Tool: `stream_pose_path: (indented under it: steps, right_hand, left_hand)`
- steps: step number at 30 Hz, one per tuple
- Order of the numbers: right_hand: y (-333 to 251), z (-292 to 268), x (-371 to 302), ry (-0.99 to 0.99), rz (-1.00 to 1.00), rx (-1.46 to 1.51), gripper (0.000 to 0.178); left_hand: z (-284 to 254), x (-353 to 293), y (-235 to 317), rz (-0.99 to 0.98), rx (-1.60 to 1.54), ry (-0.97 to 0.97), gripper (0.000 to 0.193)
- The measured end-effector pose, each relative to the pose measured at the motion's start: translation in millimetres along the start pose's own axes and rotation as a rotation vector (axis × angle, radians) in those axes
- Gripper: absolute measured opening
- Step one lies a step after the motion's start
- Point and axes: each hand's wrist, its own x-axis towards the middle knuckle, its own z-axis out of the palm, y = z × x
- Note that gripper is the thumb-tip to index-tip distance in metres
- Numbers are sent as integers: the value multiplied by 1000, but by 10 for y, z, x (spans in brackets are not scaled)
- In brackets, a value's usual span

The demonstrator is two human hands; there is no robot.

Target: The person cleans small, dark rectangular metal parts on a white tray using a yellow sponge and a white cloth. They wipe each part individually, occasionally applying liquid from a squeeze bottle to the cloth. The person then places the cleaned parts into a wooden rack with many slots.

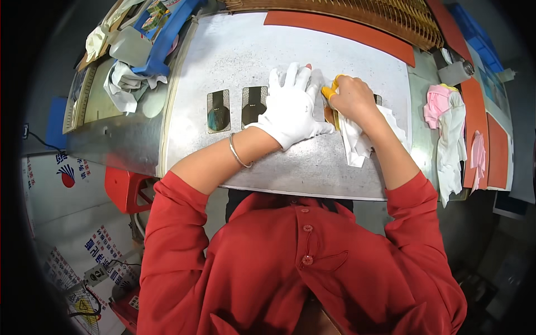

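My left hand point(293, 106), in a white glove with one bare fingertip, lies flat on the pale work surface point(290, 176) with its fingers spread. Close beside it, my right hand point(357, 100) is closed over a white cloth point(357, 144) that hangs out below and to the right. Yellow finger covers point(330, 89) sit on its thumb and forefinger. What lies under the two hands is mostly hidden. To their left are two dark flat plates with mesh-patterned edges, one point(218, 111) whole and the other point(254, 106) next to the glove. Another dark plate point(378, 99) barely shows behind my right hand.
A wooden rack point(357, 12) and orange-red strips point(340, 34) run along the back. At left stand a blue basket point(162, 50), a white bottle point(131, 47) and crumpled cloths point(123, 84). Pink point(438, 106) and white cloths point(451, 148) lie at right. A red stool point(125, 190) is below.
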Motion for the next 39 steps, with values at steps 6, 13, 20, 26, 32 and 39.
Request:
stream_pose_path:
  steps: [6, 13, 20, 26, 32, 39]
  right_hand:
    - [-4, 36, -132, 17, 6, 7, 25]
    - [-30, 95, -348, 55, -8, -26, 30]
    - [-34, 132, -508, 69, 6, 9, 27]
    - [-49, 152, -696, 32, 8, -3, 27]
    - [-22, 206, -849, 22, -14, 25, 27]
    - [-47, 69, -1016, -40, -116, -50, 28]
  left_hand:
    - [30, -8, -25, 56, -21, 40, 75]
    - [-36, 35, -54, 159, -14, -49, 76]
    - [-56, 50, -65, 175, 15, -119, 94]
    - [-169, 69, -41, 167, 14, -239, 103]
    - [-102, 80, -79, 197, -13, -230, 105]
    - [-260, -14, -300, 149, -63, -145, 102]
